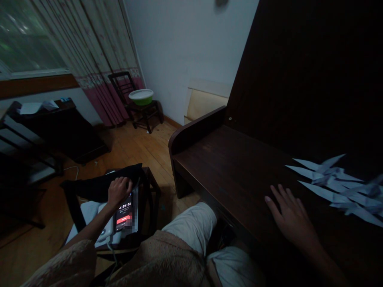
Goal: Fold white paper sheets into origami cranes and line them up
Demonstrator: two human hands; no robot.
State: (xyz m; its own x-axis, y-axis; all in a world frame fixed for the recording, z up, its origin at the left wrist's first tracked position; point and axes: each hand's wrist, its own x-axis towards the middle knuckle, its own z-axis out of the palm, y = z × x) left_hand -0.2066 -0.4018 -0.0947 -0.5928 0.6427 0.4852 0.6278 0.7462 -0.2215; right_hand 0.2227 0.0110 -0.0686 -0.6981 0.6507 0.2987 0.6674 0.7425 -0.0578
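My left hand (119, 189) is over a small dark stool or chair on the left, its fingers curled down at the edge of a black cloth (98, 187). What lies under those fingers is hidden. Just below the hand is a lit phone (122, 213) showing a timer and a red button. On the dark desk (227, 159), my right hand (289, 209) rests with fingers spread, holding nothing. Several folded white paper pieces with long points (338, 185) lie in a cluster just beyond and right of it.
White papers (89, 209) and a cable lie on the stool by the phone. A green basin with a whitish lid (141, 97) stands on a wooden chair (145, 113) by the curtain. At far left, a dark cabinet (60, 127) bears more paper. The desk has a raised side edge.
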